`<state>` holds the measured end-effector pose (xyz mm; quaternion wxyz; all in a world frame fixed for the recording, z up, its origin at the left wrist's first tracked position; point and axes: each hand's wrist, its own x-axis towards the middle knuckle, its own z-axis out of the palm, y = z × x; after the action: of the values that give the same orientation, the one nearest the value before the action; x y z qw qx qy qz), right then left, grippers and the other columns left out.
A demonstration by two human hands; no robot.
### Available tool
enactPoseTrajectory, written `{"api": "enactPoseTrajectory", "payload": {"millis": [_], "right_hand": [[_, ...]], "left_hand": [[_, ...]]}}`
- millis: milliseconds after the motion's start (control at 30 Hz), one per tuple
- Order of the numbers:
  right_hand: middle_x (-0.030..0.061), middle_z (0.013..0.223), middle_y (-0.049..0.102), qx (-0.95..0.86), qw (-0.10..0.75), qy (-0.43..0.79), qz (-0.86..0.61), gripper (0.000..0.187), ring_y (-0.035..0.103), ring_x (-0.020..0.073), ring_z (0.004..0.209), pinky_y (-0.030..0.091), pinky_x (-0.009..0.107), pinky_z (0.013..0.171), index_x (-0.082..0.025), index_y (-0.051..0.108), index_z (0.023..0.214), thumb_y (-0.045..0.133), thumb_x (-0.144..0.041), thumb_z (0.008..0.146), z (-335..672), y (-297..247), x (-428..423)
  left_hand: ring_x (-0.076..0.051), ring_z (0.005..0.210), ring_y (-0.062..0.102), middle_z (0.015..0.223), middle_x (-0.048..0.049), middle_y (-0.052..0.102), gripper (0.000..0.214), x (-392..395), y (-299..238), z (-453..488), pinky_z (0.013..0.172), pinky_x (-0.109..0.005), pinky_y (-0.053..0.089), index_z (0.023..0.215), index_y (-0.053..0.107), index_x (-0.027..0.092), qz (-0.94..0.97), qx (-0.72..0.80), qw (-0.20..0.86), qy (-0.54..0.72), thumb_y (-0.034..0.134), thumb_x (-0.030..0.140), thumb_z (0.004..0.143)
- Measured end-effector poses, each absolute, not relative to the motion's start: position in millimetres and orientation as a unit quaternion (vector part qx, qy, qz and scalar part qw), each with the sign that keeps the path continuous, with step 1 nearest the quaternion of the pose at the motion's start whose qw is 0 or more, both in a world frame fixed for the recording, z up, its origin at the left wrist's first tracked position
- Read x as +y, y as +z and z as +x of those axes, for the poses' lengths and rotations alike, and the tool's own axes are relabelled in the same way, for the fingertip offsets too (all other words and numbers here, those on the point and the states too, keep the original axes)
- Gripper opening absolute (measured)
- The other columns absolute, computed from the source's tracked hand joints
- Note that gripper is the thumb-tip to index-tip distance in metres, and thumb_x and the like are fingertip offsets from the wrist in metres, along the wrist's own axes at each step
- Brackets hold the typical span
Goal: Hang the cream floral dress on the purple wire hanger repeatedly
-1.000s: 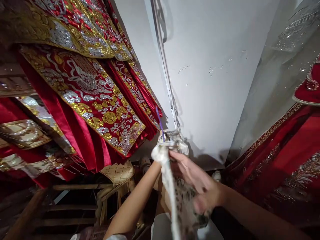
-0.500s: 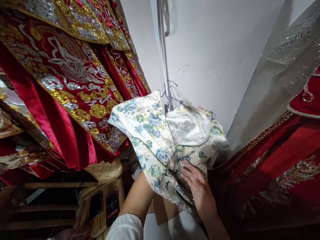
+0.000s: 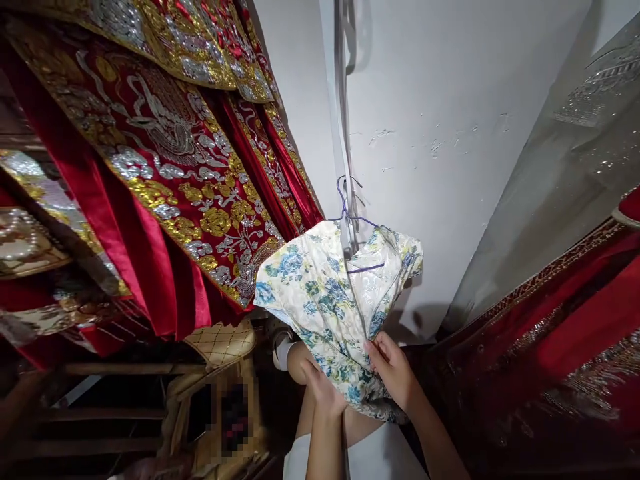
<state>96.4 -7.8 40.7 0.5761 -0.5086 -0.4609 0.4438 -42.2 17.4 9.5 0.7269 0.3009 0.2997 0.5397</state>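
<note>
A white short-sleeved floral top [image 3: 320, 293] with blue and green flowers hangs on a thin purple hanger [image 3: 344, 208] in front of me. The hanger's hook is up against an upright metal post [image 3: 341, 100]. My right hand [image 3: 395, 373] pinches the top's front edge below the neckline, with thumb and fingers on the fabric. Lower on the other side, my left hand [image 3: 327, 393] holds the cloth, its thumb in front and its fingers hidden behind. The lower part of the top lies bunched near my lap.
Red garments with gold and silver embroidery [image 3: 200, 167] hang on the left. Below them are a quilted cream seat [image 3: 220, 343] and wooden slats [image 3: 110, 413]. A beaded red garment [image 3: 565, 320] and sheer sparkly fabric [image 3: 565, 153] fill the right. Behind stands a white wall [image 3: 440, 87].
My left hand has come out from inside or behind the top and now holds its lower side. My right hand has closed on the front edge. The top hangs straighter, showing more of the hanger.
</note>
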Motion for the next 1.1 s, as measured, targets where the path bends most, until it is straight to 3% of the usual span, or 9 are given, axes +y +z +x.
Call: {"api": "enactPoseTrajectory", "payload": {"millis": [67,200,367,500,667,867,1000,1100], "right_hand": [[-0.0057,0.058,0.039,-0.496,0.532,0.435,-0.53,0.05,0.039,0.0129,0.057,0.031,0.026,0.055,-0.022,0.046,0.07,0.056,-0.066,0.09,97,38,-1],[-0.0063,0.052,0.037,-0.511,0.512,0.415,-0.552,0.052,0.039,0.0127,0.052,0.03,0.027,0.054,-0.022,0.045,0.067,0.051,-0.068,0.091,95,35,4],[-0.0044,0.051,0.044,-0.491,0.521,0.388,-0.58,0.055,0.045,0.0145,0.05,0.033,0.029,0.054,-0.024,0.042,0.064,0.051,-0.073,0.087,97,33,3],[-0.0026,0.047,0.05,-0.506,0.5,0.405,-0.574,0.051,0.046,0.0156,0.048,0.034,0.03,0.055,-0.024,0.043,0.061,0.053,-0.066,0.089,109,33,3],[-0.0004,0.044,0.052,-0.478,0.502,0.397,-0.601,0.043,0.044,0.0158,0.045,0.032,0.031,0.052,-0.023,0.052,0.057,0.06,-0.056,0.084,125,36,-2],[-0.0013,0.047,0.05,-0.384,0.576,0.388,-0.608,0.042,0.04,0.0136,0.046,0.034,0.029,0.052,-0.023,0.047,0.052,0.062,-0.051,0.08,130,41,-10],[-0.0015,0.041,0.048,-0.397,0.548,0.457,-0.577,0.043,0.039,0.0133,0.041,0.03,0.028,0.046,-0.023,0.048,0.053,0.066,-0.056,0.076,117,36,-10],[-0.0016,0.038,0.049,-0.428,0.528,0.491,-0.545,0.044,0.039,0.0129,0.037,0.03,0.027,0.043,-0.022,0.053,0.056,0.064,-0.059,0.079,108,27,-9]], "left_hand": [[-0.039,0.139,0.049,0.133,-0.0121,0.068,0.086,14,7,-47,0.116,-0.048,0.04,0.129,0.069,0.027,0.295,0.301,0.752,0.507,0.083,0.071,0.057],[-0.037,0.129,0.059,0.128,-0.0142,0.071,0.073,10,18,-51,0.117,-0.049,0.039,0.129,0.069,0.02,0.31,0.329,0.743,0.494,0.09,0.043,0.063],[-0.035,0.124,0.063,0.126,-0.014,0.072,0.07,6,28,-46,0.115,-0.048,0.04,0.127,0.07,0.018,0.329,0.334,0.731,0.496,0.09,0.041,0.064],[-0.035,0.127,0.061,0.126,-0.0138,0.071,0.067,8,19,-42,0.115,-0.047,0.04,0.125,0.069,0.018,0.359,0.353,0.705,0.501,0.088,0.044,0.066],[-0.032,0.122,0.062,0.119,-0.014,0.072,0.057,25,1,-43,0.109,-0.044,0.043,0.12,0.065,0.019,0.364,0.455,0.533,0.614,0.079,0.048,0.073],[-0.026,0.125,0.057,0.134,-0.0125,0.059,0.033,11,5,-33,0.105,-0.038,0.044,0.122,0.053,0.026,0.367,0.503,0.348,0.701,0.056,0.038,0.091],[-0.024,0.102,0.062,0.108,-0.0099,0.066,0.025,4,13,-6,0.094,-0.035,0.047,0.112,0.06,0.022,0.495,0.432,0.458,0.599,0.057,0.035,0.092],[-0.023,0.097,0.061,0.101,-0.0069,0.068,0.024,13,9,5,0.091,-0.033,0.046,0.111,0.061,0.022,0.563,0.383,0.503,0.532,0.061,0.032,0.089]]}}
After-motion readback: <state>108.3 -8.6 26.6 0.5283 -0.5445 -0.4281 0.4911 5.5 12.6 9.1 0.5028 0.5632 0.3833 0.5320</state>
